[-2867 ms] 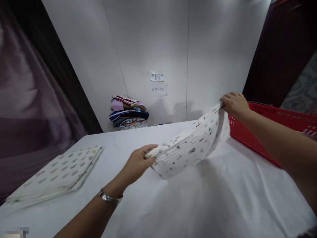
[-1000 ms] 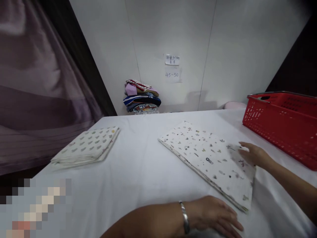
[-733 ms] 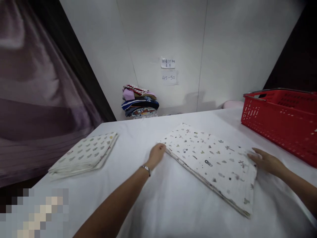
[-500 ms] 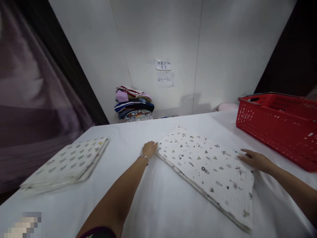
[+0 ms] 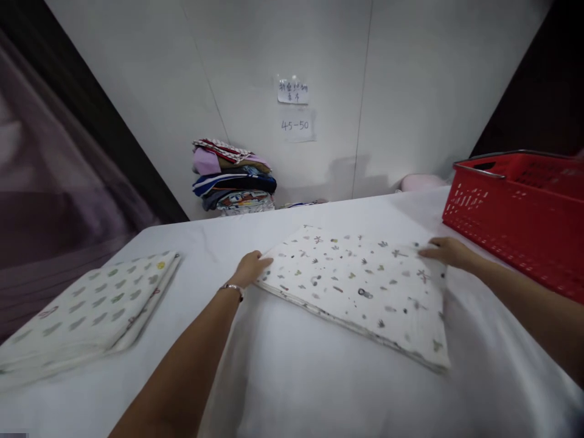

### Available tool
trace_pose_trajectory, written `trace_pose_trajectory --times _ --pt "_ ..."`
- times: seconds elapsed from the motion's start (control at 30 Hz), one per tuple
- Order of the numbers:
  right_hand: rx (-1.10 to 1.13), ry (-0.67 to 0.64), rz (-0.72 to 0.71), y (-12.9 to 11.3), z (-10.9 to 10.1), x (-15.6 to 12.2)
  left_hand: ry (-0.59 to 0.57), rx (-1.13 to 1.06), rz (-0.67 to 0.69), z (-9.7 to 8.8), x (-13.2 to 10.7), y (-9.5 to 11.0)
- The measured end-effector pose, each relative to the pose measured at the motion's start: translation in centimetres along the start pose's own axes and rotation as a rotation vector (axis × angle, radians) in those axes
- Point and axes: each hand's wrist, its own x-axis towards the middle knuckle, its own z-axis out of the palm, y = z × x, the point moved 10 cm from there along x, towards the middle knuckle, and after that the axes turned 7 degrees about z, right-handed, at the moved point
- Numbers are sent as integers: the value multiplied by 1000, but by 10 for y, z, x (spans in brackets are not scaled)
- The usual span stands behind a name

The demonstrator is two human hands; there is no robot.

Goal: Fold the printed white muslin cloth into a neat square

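A folded white cloth [image 5: 360, 286] printed with small dark motifs lies flat on the white table [image 5: 319, 389], in the middle. My left hand [image 5: 252, 267] is at its near-left corner, fingers closed over the edge; a silver bracelet sits on that wrist. My right hand [image 5: 444, 250] rests on the cloth's far-right corner with its fingers stretched out flat. Both arms reach in from the near side.
A second folded cloth [image 5: 86, 310] with green and grey spots lies at the table's left edge. A red plastic basket [image 5: 524, 207] stands at the right. A stack of coloured fabrics [image 5: 232, 179] sits by the back wall under two paper notes [image 5: 294, 109]. A dark curtain hangs on the left.
The cloth, held up between both hands earlier, now lies flat on the table. My left hand went to its left corner, and in the last half second the cloth turned slightly.
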Motion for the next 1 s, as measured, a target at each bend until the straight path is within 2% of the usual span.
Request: trace_pose_trajectory --times 0.07,0.17,0.23,0.3,0.37,0.47,0.57,0.63,0.73,0.8,0.9,0.93,1.0 --pt "-18 -50 -10 -39 16 26 68 43 -70 -13 -10 -26" --pt "-108 32 -62 -96 38 47 129 117 -147 -22 -25 -51" --pt "-140 94 -151 -129 53 41 141 145 -155 -21 -30 -57" --pt "-109 116 -263 -150 66 19 147 154 -144 -20 -33 -57" --pt "-6 73 -352 -156 74 -14 147 149 -137 -19 -35 -56" --pt "151 -59 -473 -145 78 -74 147 123 -137 -22 -43 -54" --pt "122 -130 -683 -127 76 -133 150 82 -133 -28 -62 -55" --pt "75 -120 -725 -110 74 -152 165 62 -135 -30 -80 -59" --pt "31 -75 -696 -98 72 -158 195 75 -137 -30 -104 -66" --pt "47 2 -709 -107 65 -162 206 95 -154 -28 -114 -70" --pt "165 88 -795 -140 53 -182 275 111 -182 -29 -127 -69" --pt "199 87 -831 -152 51 -191 325 128 -153 -32 -132 -63" --pt "241 44 -890 -177 53 -210 418 167 7 -35 -142 -35"
